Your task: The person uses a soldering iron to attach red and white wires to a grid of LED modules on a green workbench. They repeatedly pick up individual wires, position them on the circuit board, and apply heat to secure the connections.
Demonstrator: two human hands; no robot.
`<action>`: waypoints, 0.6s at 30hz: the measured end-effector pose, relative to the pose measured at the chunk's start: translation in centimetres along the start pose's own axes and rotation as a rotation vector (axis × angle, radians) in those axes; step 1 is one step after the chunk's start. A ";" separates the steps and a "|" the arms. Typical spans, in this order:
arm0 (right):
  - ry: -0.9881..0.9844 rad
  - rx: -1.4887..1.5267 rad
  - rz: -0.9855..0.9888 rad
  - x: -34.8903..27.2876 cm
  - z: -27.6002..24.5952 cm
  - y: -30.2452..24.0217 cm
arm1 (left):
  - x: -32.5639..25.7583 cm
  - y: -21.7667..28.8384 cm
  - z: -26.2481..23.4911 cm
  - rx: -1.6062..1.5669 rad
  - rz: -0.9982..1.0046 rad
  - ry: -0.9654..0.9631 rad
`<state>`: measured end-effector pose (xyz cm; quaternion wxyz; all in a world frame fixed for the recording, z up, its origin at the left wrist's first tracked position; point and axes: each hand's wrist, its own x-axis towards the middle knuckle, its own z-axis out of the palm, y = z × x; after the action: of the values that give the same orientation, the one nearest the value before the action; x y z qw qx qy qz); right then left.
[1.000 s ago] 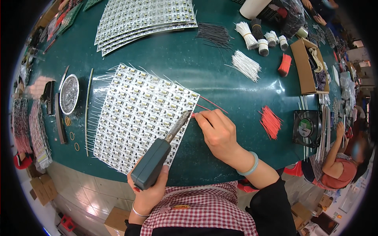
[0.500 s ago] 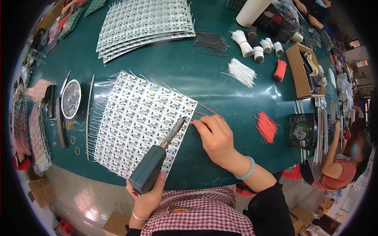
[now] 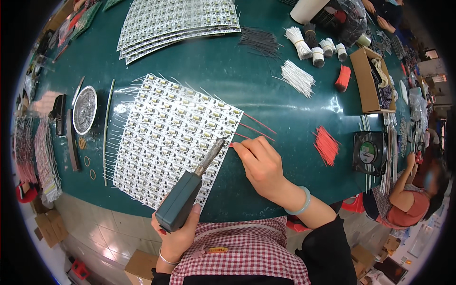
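Observation:
My left hand [image 3: 178, 240] is wrapped round the dark green handle of a soldering iron [image 3: 180, 199]. Its metal tip rests on or just over the right edge of a white circuit board panel [image 3: 166, 137], covered in rows of small components. At that edge my right hand [image 3: 262, 168] pinches a thin red wire [image 3: 232, 145], its end by the iron's tip. Further up the same edge, several red wires [image 3: 259, 122] stick out to the right. White wires fringe the panel's left and upper sides.
Stacked panels [image 3: 180, 23] lie at the back. Loose red wires [image 3: 326, 146], white wires [image 3: 298, 78] and black wires [image 3: 260, 42] lie to the right, near a small fan [image 3: 369, 153] and cardboard box [image 3: 363, 83]. A foil-like bowl [image 3: 85, 110] sits left. Another person [image 3: 406, 199] works far right.
The view has shifted slightly, so the table sits higher in the picture. The iron's tip and my right hand are a little further down the panel's right edge, and more red wire shows above them.

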<state>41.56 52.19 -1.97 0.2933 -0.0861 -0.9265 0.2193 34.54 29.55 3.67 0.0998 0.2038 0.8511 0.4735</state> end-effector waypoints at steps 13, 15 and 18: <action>0.010 0.007 0.025 0.0 0.3 0.0 | 1.4 1.8 -0.1 -0.103 -0.068 -0.191; 0.004 0.005 0.018 0.0 0.4 0.0 | 1.4 1.6 0.0 -0.063 -0.013 -0.203; -0.006 -0.006 0.008 -0.1 0.3 0.0 | 1.5 2.2 0.3 -0.125 -0.045 -0.165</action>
<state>41.48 52.05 -2.22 0.2896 -0.0902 -0.9276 0.2182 33.86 31.50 5.45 0.1927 0.2164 0.8132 0.5048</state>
